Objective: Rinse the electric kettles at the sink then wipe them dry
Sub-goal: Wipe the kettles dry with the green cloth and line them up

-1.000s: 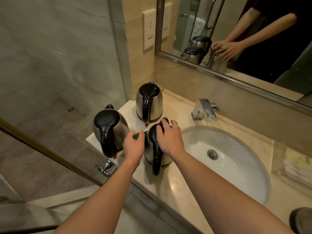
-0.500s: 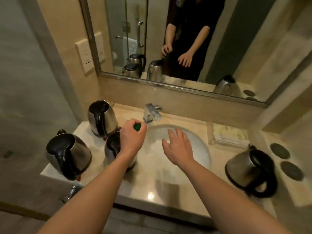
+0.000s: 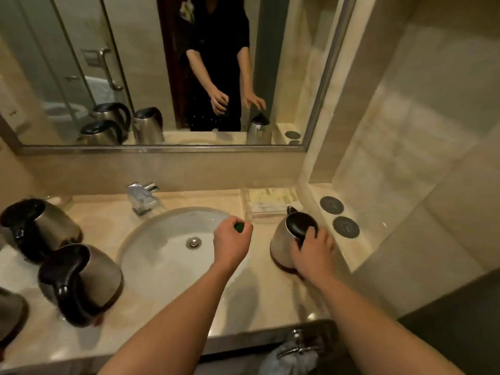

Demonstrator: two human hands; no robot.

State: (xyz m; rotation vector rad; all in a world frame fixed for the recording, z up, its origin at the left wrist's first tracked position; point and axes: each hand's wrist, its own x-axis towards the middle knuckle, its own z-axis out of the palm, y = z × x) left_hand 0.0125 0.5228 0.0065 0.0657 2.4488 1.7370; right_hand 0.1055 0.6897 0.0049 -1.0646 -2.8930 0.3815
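Green object [image 3: 239, 227] mostly hidden inside fisted left hand [image 3: 231, 246], over sink [image 3: 151, 234]; identity unclear. Right hand [image 3: 313, 255] curls round handle of kettle [image 3: 286, 239] right of basin. Left counter: two kettles whole, a third [image 3: 10, 315] cut off. Count: four.

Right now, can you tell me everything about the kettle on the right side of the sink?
The kettle is shiny silver metal with a black lid and a small spout pointing toward the back wall. It stands upright on the beige counter, right of the white sink. The right hand rests over its handle side, which is hidden. Its lid looks closed.
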